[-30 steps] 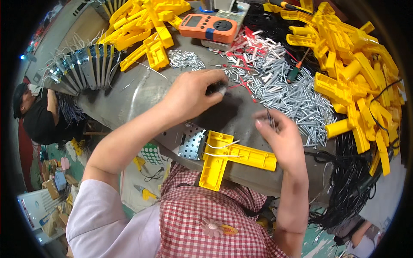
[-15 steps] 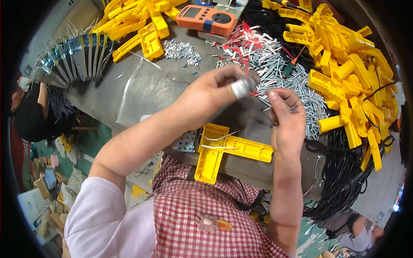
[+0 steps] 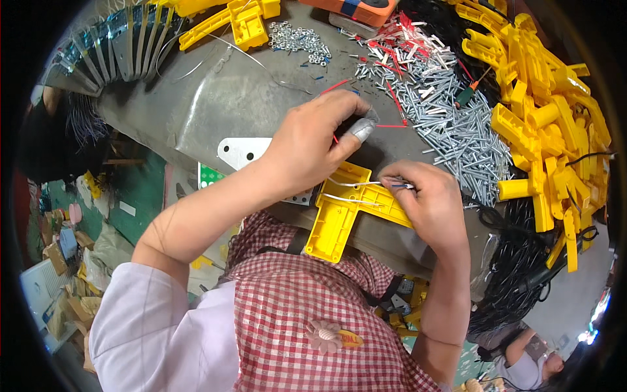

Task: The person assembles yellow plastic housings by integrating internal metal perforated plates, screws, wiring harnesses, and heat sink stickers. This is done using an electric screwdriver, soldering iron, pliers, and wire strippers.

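Note:
Over the bench, my left hand (image 3: 320, 134) is curled closed, with grey-white tape round a finger. A thin red wire (image 3: 336, 138) shows inside its grip, and more red lengths stick out beside the fingers. My right hand (image 3: 431, 202) is closed in a pinch on a small blue-and-white piece (image 3: 403, 186), too small to make out fully. It is over the right arm of a yellow T-shaped plastic housing (image 3: 332, 225), which lies open side up at the bench's near edge. Two white wires (image 3: 353, 198) cross the housing, one reaching toward my right fingertips.
Screws (image 3: 450, 134) heap at right of centre, with red and white bits behind. Nuts (image 3: 300, 42) lie farther left. Yellow housings (image 3: 542, 117) and black cables (image 3: 516, 274) crowd the right. An orange meter (image 3: 366, 10) stands at the back; a perforated metal plate (image 3: 236, 151) lies left.
Both hands have come down and nearer to me; my right hand is now at the yellow housing. They were close together over the screws and have moved apart. The whole view has shifted slightly.

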Available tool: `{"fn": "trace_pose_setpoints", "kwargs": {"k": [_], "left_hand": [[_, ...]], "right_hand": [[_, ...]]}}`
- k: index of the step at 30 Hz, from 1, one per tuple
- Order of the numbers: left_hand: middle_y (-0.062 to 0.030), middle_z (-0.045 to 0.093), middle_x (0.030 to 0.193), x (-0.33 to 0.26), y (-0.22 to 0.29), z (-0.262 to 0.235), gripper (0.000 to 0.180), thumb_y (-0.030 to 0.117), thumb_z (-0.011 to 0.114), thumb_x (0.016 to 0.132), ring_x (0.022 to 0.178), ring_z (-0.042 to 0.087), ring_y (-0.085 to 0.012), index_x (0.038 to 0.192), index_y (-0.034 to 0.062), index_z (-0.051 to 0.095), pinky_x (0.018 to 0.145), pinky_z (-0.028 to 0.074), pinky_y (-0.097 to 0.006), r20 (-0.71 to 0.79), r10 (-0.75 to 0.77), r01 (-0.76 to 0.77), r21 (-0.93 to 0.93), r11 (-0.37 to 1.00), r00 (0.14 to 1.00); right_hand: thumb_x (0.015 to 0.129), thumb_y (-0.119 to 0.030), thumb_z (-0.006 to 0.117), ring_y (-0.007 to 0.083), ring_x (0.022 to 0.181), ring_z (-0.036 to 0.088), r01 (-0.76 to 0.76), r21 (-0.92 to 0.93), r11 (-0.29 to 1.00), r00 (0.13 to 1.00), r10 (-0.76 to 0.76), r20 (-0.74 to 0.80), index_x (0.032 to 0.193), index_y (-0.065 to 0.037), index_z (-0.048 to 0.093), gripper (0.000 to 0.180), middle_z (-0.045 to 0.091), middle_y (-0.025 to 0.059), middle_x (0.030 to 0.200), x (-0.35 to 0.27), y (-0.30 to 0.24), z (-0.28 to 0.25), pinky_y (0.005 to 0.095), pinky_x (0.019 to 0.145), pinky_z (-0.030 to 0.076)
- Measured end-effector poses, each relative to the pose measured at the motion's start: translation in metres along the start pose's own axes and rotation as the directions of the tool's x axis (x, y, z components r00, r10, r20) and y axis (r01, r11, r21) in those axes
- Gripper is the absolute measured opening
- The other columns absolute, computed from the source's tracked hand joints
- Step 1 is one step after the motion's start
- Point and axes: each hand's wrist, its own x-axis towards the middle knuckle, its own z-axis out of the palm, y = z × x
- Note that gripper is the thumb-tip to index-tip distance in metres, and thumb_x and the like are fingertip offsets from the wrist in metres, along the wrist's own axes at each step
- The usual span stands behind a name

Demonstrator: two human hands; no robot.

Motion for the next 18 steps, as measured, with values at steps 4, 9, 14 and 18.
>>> {"fn": "trace_pose_setpoints", "kwargs": {"k": [4, 9, 14, 18], "left_hand": [[-0.0129, 0.056, 0.085, 0.001, 0.003, -0.002, 0.020, 0.007, 0.061, 0.076, 0.079, 0.057, -0.0299, 0.094, 0.0005, 0.055, 0.069, 0.046, -0.034, 0.075, 0.037, -0.040, 0.040, 0.998, 0.997], [-0.0135, 0.055, 0.086, 0.000, -0.004, 0.000, 0.021, 0.007, 0.061, 0.075, 0.080, 0.056, -0.0309, 0.093, 0.0000, 0.054, 0.070, 0.046, -0.035, -0.002, 0.077, -0.077, 0.029, 0.997, 0.997], [-0.0137, 0.054, 0.086, 0.000, -0.002, 0.003, 0.022, 0.006, 0.060, 0.073, 0.080, 0.056, -0.0308, 0.094, 0.0002, 0.053, 0.070, 0.045, -0.035, 0.001, 0.074, -0.074, 0.036, 0.997, 0.997], [-0.0128, 0.054, 0.086, -0.003, -0.006, 0.002, 0.021, 0.006, 0.060, 0.073, 0.077, 0.056, -0.0291, 0.093, 0.0006, 0.054, 0.068, 0.046, -0.034, -0.022, 0.123, -0.122, 0.040, 0.992, 0.992]], "right_hand": [[0.075, -0.017, 0.066, 0.0297, 0.069, 0.062, -0.009, 0.222, 0.975, 0.990, 0.041, -0.136, 0.089, -0.005, 0.061, 0.019, 0.063, 0.0107, 0.074, -0.003, -0.006, 0.008, 0.0375, 0.061, 0.047], [0.073, -0.020, 0.068, 0.0264, 0.061, 0.060, 0.087, -0.240, 0.967, 0.980, -0.126, -0.154, 0.088, -0.008, 0.062, 0.021, 0.060, 0.0069, 0.068, 0.004, -0.021, 0.019, 0.0381, 0.056, 0.045], [0.072, -0.017, 0.068, 0.0248, 0.057, 0.057, 0.378, -0.310, 0.872, 0.875, -0.446, -0.187, 0.085, -0.010, 0.062, 0.016, 0.056, 0.0047, 0.062, 0.005, -0.010, 0.029, 0.0385, 0.054, 0.044], [0.073, -0.010, 0.065, 0.0239, 0.063, 0.061, 0.243, -0.173, 0.954, 0.940, -0.276, -0.203, 0.086, -0.005, 0.065, 0.014, 0.063, 0.0062, 0.070, -0.002, -0.002, 0.008, 0.0346, 0.060, 0.047]]}}
